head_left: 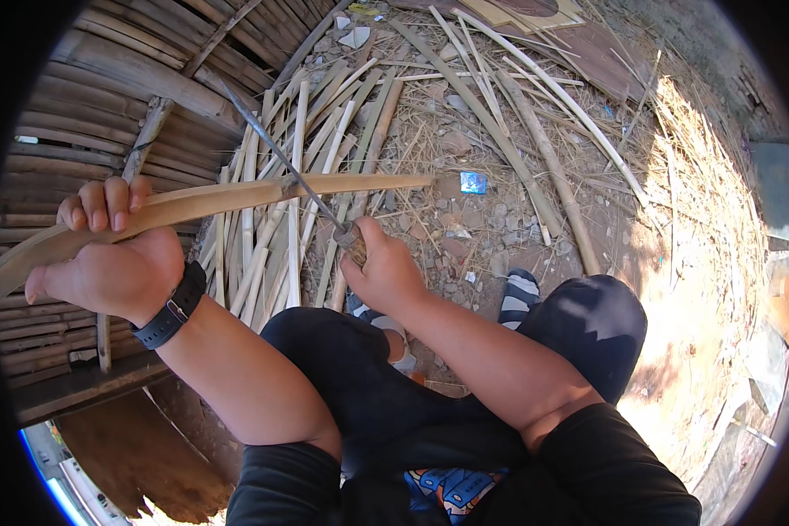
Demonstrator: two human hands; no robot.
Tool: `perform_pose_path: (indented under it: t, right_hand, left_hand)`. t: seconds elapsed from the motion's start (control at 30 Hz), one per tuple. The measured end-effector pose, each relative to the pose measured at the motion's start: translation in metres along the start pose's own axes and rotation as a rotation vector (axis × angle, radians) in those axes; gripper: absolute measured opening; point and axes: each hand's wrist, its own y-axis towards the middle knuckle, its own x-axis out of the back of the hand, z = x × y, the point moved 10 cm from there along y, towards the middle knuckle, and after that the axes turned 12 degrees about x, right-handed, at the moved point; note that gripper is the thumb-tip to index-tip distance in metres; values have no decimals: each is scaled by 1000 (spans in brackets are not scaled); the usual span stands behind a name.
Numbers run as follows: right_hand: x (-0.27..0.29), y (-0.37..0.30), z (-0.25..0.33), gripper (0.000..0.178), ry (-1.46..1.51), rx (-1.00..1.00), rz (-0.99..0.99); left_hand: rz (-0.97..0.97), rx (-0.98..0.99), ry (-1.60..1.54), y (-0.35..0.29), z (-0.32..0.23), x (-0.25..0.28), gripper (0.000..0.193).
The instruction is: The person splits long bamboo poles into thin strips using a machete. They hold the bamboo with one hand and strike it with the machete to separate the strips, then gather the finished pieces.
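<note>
My left hand [118, 250] is closed around the wide near end of a long split bamboo strip [215, 200]. The strip runs level across to the right and tapers to a thin tip in front of my knees. In my right hand [384, 267] is the handle of a long narrow-bladed knife [276, 151]. Its dark blade slants up and to the left, crossing the strip close to a darker node. Whether the edge bites into the bamboo or only rests there, I cannot tell. My fingers hide most of the handle.
Several split bamboo strips [320, 131] lie piled on the ground ahead. A slatted bamboo wall [70, 123] stands close on the left. Longer bamboo poles [552, 167] lie to the right, among straw and rubble. A small blue packet [473, 182] lies beyond the strip's tip.
</note>
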Motion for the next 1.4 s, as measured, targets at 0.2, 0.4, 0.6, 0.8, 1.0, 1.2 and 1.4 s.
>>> perform_pose_path:
  t: [0.2,0.4,0.6,0.8,1.0,1.2,1.4]
  right_hand:
    - [0,-13,-88,46,-168,-291,170]
    - [-17,-4,21,42,11,-2,186]
    - [-20,-4,-24,42,-52,129,56]
    - [-26,-13,-2,41,-46,54,161]
    - [-17,-12,4,42,-95,84,134]
    - [-29,-12,-23,39,-53,71,144]
    - [-15,-12,16,37,9,209,8]
  left_hand:
    - [-225,-59,96,7,-4,34,86]
    - [-179,-47,73,5,-10,36,86]
    - [-134,-15,42,8,-3,34,86]
    - [-269,-52,49,7,-8,62,86]
    - [-302,-69,61,8,-10,61,84]
    - [-313,-54,65,3,-8,57,84]
    - [-259,-46,42,7,-8,59,84]
